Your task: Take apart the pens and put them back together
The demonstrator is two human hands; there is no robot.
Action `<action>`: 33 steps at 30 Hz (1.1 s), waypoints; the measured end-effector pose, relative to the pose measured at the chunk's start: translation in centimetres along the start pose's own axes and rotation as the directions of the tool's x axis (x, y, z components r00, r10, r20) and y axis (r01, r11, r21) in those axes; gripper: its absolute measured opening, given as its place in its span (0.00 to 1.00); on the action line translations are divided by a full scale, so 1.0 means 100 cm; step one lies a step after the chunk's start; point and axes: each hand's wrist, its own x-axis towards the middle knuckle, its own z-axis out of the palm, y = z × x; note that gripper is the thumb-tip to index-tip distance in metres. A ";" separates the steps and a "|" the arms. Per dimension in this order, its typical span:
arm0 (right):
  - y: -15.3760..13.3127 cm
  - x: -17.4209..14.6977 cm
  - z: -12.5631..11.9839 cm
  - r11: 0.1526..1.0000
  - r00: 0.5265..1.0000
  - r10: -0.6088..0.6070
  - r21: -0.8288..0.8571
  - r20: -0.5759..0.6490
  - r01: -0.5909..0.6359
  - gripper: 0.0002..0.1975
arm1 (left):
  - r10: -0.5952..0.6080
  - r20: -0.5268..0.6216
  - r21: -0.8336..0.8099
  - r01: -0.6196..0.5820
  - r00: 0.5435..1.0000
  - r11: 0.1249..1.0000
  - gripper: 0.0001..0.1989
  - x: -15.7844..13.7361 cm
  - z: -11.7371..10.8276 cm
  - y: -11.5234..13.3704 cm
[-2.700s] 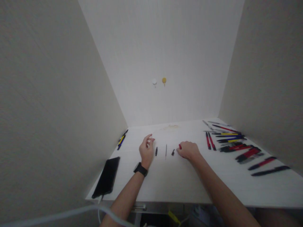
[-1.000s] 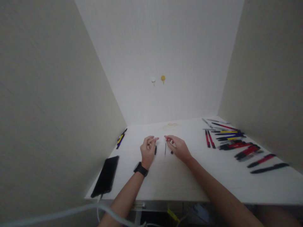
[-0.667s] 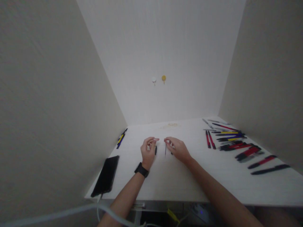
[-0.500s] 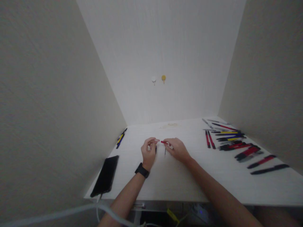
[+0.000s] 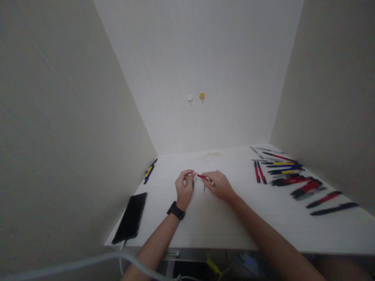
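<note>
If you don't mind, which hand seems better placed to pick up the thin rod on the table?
Probably the right hand: it is nearer the thin rod, partly covering it in this view, though it holds a red piece. The left hand is farther off and seems occupied too.

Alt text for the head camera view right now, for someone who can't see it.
The right hand holds a red pen part close to the left hand, over a white desk. Pens lie along the right side; a black device and a smaller pen group lie left.
</note>
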 end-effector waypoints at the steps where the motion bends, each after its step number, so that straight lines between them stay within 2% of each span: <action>1: 0.000 0.000 0.000 1.000 1.000 -0.003 -0.001 0.005 0.003 0.09 | 0.003 0.003 -0.001 -0.003 1.000 1.000 0.09 0.000 0.000 0.000; 7: -0.002 0.001 -0.001 1.000 1.000 0.009 0.001 0.012 -0.009 0.10 | 0.015 0.048 0.022 -0.016 0.999 1.000 0.08 0.002 0.000 0.001; 13: -0.003 0.000 0.001 0.999 0.999 0.035 0.025 0.003 -0.035 0.09 | 0.096 0.126 0.015 -0.099 0.987 0.995 0.10 0.005 -0.001 0.004; 16: -0.003 0.000 0.001 0.994 0.996 0.088 0.069 -0.003 -0.088 0.09 | 0.112 0.140 0.005 -0.113 0.984 0.994 0.11 0.005 -0.002 0.005; 18: -0.003 0.001 0.001 0.970 0.985 0.172 0.178 -0.020 -0.165 0.08 | 0.080 0.127 -0.001 -0.081 0.989 0.997 0.12 0.004 -0.002 0.006; 20: -0.001 0.003 0.000 0.895 0.954 0.295 0.363 -0.046 -0.259 0.08 | 0.014 0.077 -0.018 -0.012 0.997 1.000 0.15 0.003 -0.002 0.005; 23: 0.005 0.006 -0.001 0.692 0.885 0.464 0.639 -0.036 -0.336 0.11 | -0.067 -0.042 -0.044 0.065 0.997 0.997 0.17 0.003 -0.001 0.002; 25: 0.010 0.007 -0.001 0.577 0.849 0.528 0.736 -0.006 -0.354 0.12 | -0.078 -0.109 -0.009 0.078 0.991 0.997 0.17 0.004 -0.002 -0.001; 28: 0.015 0.008 -0.002 0.485 0.811 0.585 0.793 0.019 -0.368 0.13 | -0.053 -0.135 0.121 0.070 0.989 0.990 0.15 0.006 -0.002 -0.005; 30: 0.016 0.008 -0.001 0.453 0.792 0.610 0.810 0.023 -0.373 0.15 | 0.015 -0.036 0.264 -0.004 0.999 0.965 0.13 0.006 -0.002 -0.003; 31: 0.017 0.008 0.000 0.440 0.782 0.623 0.815 0.024 -0.376 0.15 | 0.054 0.063 0.349 -0.073 0.997 0.934 0.12 0.005 -0.001 -0.001; 33: 0.019 0.007 0.001 0.418 0.760 0.650 0.825 0.022 -0.381 0.16 | 0.101 0.311 0.494 -0.252 0.945 0.832 0.11 0.002 0.001 0.006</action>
